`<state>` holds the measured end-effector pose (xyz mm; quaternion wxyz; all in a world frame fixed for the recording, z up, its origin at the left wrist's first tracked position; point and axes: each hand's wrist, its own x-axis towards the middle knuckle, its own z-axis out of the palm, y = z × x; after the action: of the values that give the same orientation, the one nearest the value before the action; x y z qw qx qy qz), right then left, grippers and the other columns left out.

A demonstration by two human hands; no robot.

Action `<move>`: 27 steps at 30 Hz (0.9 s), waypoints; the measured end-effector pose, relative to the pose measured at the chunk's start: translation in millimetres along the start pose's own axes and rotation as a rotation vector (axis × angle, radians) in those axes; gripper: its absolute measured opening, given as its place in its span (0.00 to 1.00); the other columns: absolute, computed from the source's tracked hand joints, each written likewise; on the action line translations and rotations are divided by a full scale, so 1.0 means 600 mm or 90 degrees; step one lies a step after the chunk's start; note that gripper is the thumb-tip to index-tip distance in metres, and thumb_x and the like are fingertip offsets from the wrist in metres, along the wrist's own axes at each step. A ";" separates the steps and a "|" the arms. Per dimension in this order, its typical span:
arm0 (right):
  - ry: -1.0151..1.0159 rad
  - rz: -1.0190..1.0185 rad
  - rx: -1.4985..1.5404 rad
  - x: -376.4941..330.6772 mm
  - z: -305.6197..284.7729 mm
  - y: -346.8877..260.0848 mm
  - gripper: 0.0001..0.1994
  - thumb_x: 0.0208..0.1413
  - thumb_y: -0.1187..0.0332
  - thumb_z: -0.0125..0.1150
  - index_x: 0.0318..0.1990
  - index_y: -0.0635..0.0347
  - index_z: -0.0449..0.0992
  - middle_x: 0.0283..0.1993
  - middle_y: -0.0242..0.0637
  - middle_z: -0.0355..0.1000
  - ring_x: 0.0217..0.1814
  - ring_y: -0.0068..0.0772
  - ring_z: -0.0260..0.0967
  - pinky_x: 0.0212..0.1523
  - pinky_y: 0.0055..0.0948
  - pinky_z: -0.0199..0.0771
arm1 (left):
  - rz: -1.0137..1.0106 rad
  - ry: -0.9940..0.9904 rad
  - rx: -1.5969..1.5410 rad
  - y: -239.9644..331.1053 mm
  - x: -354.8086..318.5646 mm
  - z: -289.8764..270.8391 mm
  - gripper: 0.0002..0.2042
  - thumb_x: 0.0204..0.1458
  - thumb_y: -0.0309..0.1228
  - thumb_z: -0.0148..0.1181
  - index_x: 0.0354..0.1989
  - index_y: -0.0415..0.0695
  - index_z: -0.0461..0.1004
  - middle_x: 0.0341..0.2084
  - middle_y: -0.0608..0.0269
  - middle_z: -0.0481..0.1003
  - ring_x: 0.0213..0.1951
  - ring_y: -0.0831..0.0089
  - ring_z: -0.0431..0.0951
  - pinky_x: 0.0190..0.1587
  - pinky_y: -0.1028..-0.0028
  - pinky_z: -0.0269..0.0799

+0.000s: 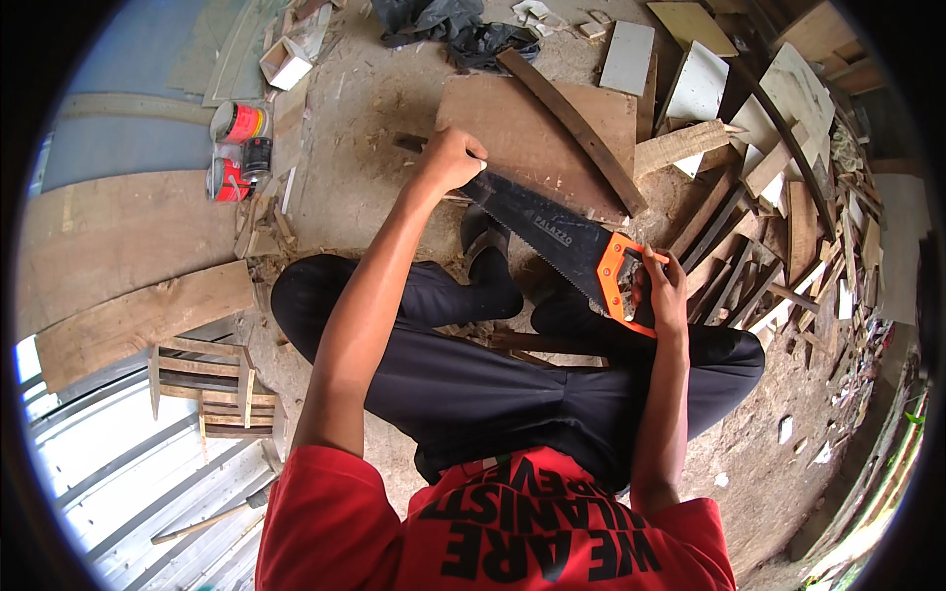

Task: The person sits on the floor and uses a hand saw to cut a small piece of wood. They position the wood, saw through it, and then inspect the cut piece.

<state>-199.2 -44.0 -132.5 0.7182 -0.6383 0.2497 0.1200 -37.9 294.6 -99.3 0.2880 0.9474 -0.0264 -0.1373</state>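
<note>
A hand saw [552, 225] with a black blade and an orange handle lies slantwise in front of me, over my folded legs. Its handle is in my right hand [664, 291], the fingers wrapped through the grip. At the far end my left hand [453, 160] is closed at the blade's tip, seemingly pinching it; the fingertips are partly hidden. The toothed edge faces down and left, toward me. Behind my left hand, a dark piece of wood [409, 143] pokes out. A brown plywood board [483, 113] lies on the ground beyond the blade.
A dark wooden strip [576, 133] rests across the plywood. Heaped wood offcuts [709, 236] fill the right side. Several paint tins [257, 158] stand at the left, above a broad wooden panel [128, 231]. A small slatted wooden frame [202, 379] is at lower left; black plastic [483, 44] lies far ahead.
</note>
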 end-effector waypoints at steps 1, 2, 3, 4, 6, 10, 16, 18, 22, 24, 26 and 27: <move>0.000 0.001 -0.001 0.000 0.000 0.000 0.15 0.62 0.58 0.59 0.39 0.62 0.69 0.20 0.30 0.63 0.14 0.22 0.62 0.14 0.24 0.62 | -0.010 0.005 -0.001 0.002 0.000 0.001 0.08 0.44 0.28 0.66 0.33 0.41 0.83 0.33 0.50 0.81 0.40 0.58 0.82 0.46 0.67 0.73; 0.000 -0.001 0.000 0.000 0.000 0.000 0.15 0.62 0.58 0.59 0.39 0.62 0.69 0.20 0.30 0.63 0.14 0.22 0.62 0.14 0.24 0.62 | -0.019 0.009 -0.001 0.005 -0.001 0.001 0.08 0.44 0.28 0.66 0.33 0.41 0.83 0.33 0.50 0.81 0.39 0.58 0.82 0.46 0.67 0.73; -0.001 -0.004 0.000 0.000 0.001 0.000 0.15 0.62 0.57 0.59 0.39 0.62 0.69 0.21 0.30 0.63 0.14 0.22 0.62 0.14 0.24 0.62 | -0.023 0.007 -0.001 0.002 0.001 0.003 0.08 0.44 0.28 0.66 0.33 0.41 0.83 0.33 0.50 0.81 0.39 0.58 0.82 0.46 0.66 0.74; -0.002 -0.006 0.001 0.000 0.002 -0.001 0.15 0.62 0.57 0.59 0.39 0.62 0.69 0.21 0.30 0.63 0.14 0.22 0.62 0.14 0.24 0.62 | -0.027 0.005 -0.002 0.000 0.004 0.003 0.07 0.44 0.27 0.66 0.33 0.42 0.83 0.33 0.49 0.81 0.39 0.57 0.82 0.45 0.66 0.75; 0.002 -0.003 0.001 0.001 0.000 0.002 0.15 0.62 0.57 0.59 0.38 0.62 0.69 0.21 0.30 0.63 0.14 0.22 0.62 0.14 0.24 0.62 | -0.035 -0.002 -0.004 0.003 0.004 0.002 0.07 0.44 0.27 0.65 0.32 0.42 0.83 0.34 0.49 0.81 0.40 0.57 0.82 0.45 0.66 0.75; 0.003 0.002 0.008 -0.002 0.001 -0.002 0.16 0.62 0.57 0.59 0.38 0.62 0.69 0.21 0.30 0.63 0.14 0.23 0.62 0.14 0.24 0.62 | -0.032 -0.009 -0.012 0.009 -0.002 -0.001 0.07 0.47 0.26 0.62 0.34 0.41 0.83 0.36 0.50 0.81 0.42 0.57 0.81 0.48 0.67 0.74; -0.001 0.004 0.006 0.000 0.001 0.003 0.14 0.63 0.58 0.57 0.40 0.61 0.69 0.21 0.30 0.62 0.15 0.22 0.60 0.14 0.24 0.62 | 0.041 0.036 -0.105 -0.033 -0.014 0.003 0.11 0.51 0.28 0.62 0.43 0.41 0.80 0.41 0.54 0.80 0.46 0.60 0.80 0.49 0.66 0.72; -0.002 -0.005 0.018 0.001 -0.001 0.005 0.15 0.62 0.57 0.59 0.39 0.62 0.68 0.21 0.30 0.63 0.14 0.22 0.61 0.14 0.25 0.62 | 0.048 0.051 -0.072 -0.024 -0.029 0.000 0.12 0.50 0.28 0.62 0.43 0.41 0.79 0.41 0.54 0.80 0.46 0.60 0.80 0.49 0.66 0.72; -0.001 -0.009 0.016 -0.002 0.001 0.003 0.16 0.61 0.57 0.60 0.38 0.62 0.68 0.21 0.30 0.63 0.14 0.22 0.62 0.15 0.25 0.62 | 0.020 0.057 -0.015 -0.003 -0.035 -0.002 0.11 0.48 0.28 0.64 0.40 0.40 0.80 0.39 0.52 0.80 0.44 0.58 0.80 0.48 0.66 0.72; -0.008 -0.015 0.023 -0.001 0.001 0.005 0.16 0.61 0.57 0.60 0.39 0.62 0.68 0.21 0.30 0.63 0.14 0.22 0.62 0.15 0.25 0.63 | 0.027 0.054 -0.021 -0.004 -0.030 -0.001 0.10 0.47 0.28 0.65 0.38 0.39 0.80 0.38 0.51 0.80 0.44 0.57 0.80 0.48 0.65 0.72; -0.010 -0.016 0.024 -0.001 0.000 0.004 0.16 0.61 0.57 0.60 0.39 0.63 0.68 0.21 0.30 0.63 0.14 0.22 0.62 0.15 0.25 0.63 | 0.045 0.047 -0.038 -0.009 -0.023 -0.001 0.09 0.46 0.28 0.66 0.36 0.40 0.81 0.36 0.50 0.80 0.43 0.56 0.80 0.48 0.65 0.72; -0.008 -0.015 0.021 -0.002 0.000 0.003 0.16 0.61 0.57 0.60 0.39 0.63 0.68 0.21 0.30 0.63 0.14 0.22 0.62 0.15 0.25 0.64 | 0.055 0.053 -0.023 -0.011 -0.021 0.000 0.09 0.45 0.28 0.67 0.36 0.39 0.81 0.36 0.50 0.80 0.43 0.57 0.80 0.48 0.65 0.72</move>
<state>-201.1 -43.4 -133.4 0.7314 -0.6285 0.2401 0.1114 -50.2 301.5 -100.1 0.3118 0.9448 -0.0529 -0.0860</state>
